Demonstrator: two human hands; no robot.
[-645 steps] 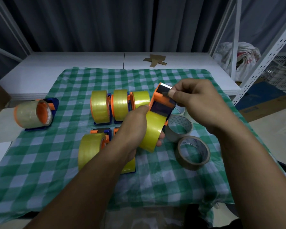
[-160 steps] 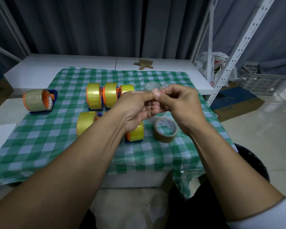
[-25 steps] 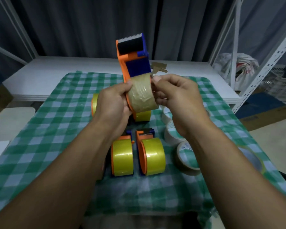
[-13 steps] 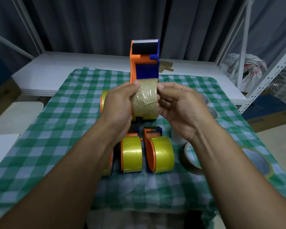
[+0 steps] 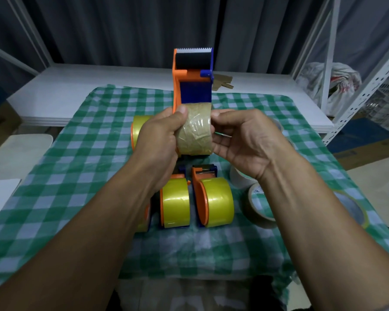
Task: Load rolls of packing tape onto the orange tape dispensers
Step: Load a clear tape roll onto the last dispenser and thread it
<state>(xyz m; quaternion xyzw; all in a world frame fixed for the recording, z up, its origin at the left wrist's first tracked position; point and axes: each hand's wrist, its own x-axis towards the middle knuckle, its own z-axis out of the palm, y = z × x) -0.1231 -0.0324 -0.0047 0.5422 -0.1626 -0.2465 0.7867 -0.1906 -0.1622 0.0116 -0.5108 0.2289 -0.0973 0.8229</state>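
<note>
I hold an orange and blue tape dispenser [image 5: 192,75] upright above the checked cloth, its toothed blade at the top. A brownish roll of tape [image 5: 195,129] sits on its hub. My left hand [image 5: 160,140] grips the dispenser's left side, thumb on the roll's top edge. My right hand [image 5: 240,140] holds the roll's right side with curled fingers. Below them lie two dispensers loaded with yellow tape [image 5: 175,204] [image 5: 216,202], and another yellow roll [image 5: 139,129] shows behind my left hand.
Loose tape rolls lie on the green checked cloth [image 5: 61,176] at the right: a brown one [image 5: 254,209], a white one [image 5: 239,178] and a clear-yellowish one [image 5: 355,209]. White boards [image 5: 76,90] lie behind. A metal rack [image 5: 355,75] stands at the right.
The held dispenser has turned to face me squarely with its blade level. Both hands stay on the roll and have shifted only slightly.
</note>
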